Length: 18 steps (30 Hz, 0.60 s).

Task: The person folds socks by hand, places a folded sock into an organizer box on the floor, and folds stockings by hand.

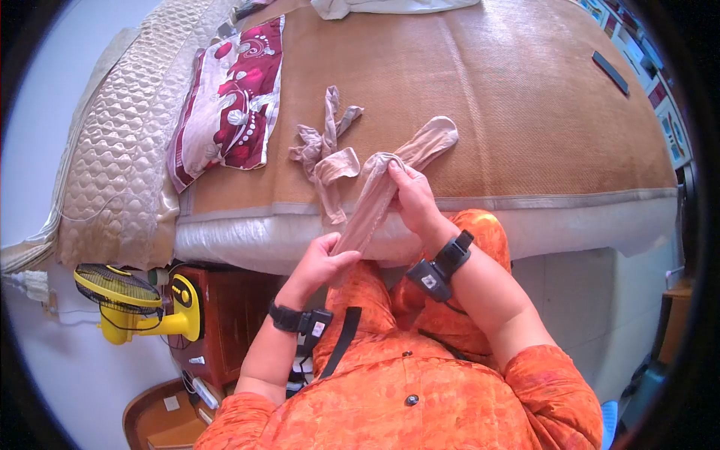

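A beige-pink sock [365,214] is stretched between my two hands at the bed's front edge. My left hand [323,264] pinches its lower end, thumb on top. At the upper end, my right hand [411,196] grips the fabric, where it folds over. Another sock-like piece [435,142] of the same colour extends up and right from behind my right hand; whether the two are joined I cannot tell. Several crumpled pieces of similar fabric [328,154] lie on the brown mat, up and left of my hands.
The brown mat [525,112] covers the bed. A maroon and white pillow [232,101] lies at its left, and a dark phone-like object [610,73] at the far right. A yellow fan [184,307] is beside a red-brown cabinet [232,311] at lower left.
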Each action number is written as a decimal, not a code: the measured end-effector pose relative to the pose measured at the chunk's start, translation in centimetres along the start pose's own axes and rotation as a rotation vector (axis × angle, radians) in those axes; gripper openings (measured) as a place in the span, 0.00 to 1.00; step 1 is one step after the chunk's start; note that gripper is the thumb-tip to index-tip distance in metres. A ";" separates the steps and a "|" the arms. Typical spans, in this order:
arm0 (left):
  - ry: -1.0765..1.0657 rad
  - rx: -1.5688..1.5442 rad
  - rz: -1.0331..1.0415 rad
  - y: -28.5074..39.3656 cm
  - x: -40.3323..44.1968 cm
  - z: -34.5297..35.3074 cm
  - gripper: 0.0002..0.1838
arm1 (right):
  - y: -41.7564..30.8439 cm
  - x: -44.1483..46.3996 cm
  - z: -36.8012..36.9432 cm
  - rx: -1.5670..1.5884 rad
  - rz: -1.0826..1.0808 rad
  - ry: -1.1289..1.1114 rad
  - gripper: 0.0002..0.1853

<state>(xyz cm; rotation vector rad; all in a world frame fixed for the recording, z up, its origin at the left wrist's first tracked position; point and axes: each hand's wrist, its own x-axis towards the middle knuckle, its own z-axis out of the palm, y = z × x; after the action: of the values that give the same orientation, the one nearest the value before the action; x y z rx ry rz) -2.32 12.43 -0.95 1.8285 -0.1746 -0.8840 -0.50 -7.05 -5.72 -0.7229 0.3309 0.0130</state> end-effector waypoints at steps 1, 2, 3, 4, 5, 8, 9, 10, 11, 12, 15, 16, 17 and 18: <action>-0.017 -0.024 0.004 1.0 -1.0 0.3 0.09 | 0.2 0.2 -0.2 -0.002 -0.002 0.002 0.12; -0.034 -0.047 0.008 1.5 -1.7 0.4 0.09 | 0.4 0.4 -0.4 0.027 -0.003 0.020 0.12; -0.035 -0.048 0.010 1.2 -2.0 0.3 0.09 | 0.4 0.5 -0.3 0.056 -0.003 0.037 0.12; -0.079 -0.076 -0.052 0.9 -2.3 0.0 0.08 | 0.3 0.4 -0.3 0.054 -0.002 0.036 0.12; -0.120 -0.105 -0.114 0.6 -2.6 -0.2 0.06 | 0.3 0.3 -0.2 0.107 -0.002 0.042 0.12; -0.048 0.146 -0.102 -4.4 -0.4 -1.7 0.10 | 0.1 -0.4 0.6 0.031 -0.034 0.045 0.12; -0.024 0.377 -0.072 -4.3 0.0 -1.8 0.13 | 0.1 -0.6 0.7 -0.101 -0.068 0.050 0.12; -0.025 0.379 -0.066 -4.3 0.5 -1.8 0.13 | 0.6 -0.3 0.3 -0.181 -0.089 0.014 0.12; 0.106 0.477 0.020 -4.2 1.1 -2.0 0.11 | 0.9 -0.2 0.0 -0.182 -0.091 0.020 0.12; 0.240 0.570 0.102 -3.4 1.4 -1.8 0.09 | 1.1 -0.2 -0.1 -0.252 -0.077 -0.026 0.12; 0.379 0.454 0.487 0.2 3.1 -0.3 0.09 | 0.7 -1.3 0.8 -0.315 -0.054 -0.132 0.12; 0.386 0.455 0.489 0.5 3.8 0.0 0.09 | 0.4 -1.6 1.0 -0.312 -0.017 -0.208 0.12; 0.398 0.417 0.465 0.7 4.5 0.2 0.08 | 0.1 -2.0 1.1 -0.309 0.019 -0.279 0.13; 0.408 0.381 0.441 1.0 4.8 0.4 0.08 | 0.1 -2.3 1.4 -0.298 0.011 -0.297 0.13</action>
<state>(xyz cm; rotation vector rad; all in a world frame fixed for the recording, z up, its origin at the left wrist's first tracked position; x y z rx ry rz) 1.15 9.27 -2.56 2.1624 -0.4897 -0.1659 -2.28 -5.83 -4.11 -1.0005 0.0473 0.1822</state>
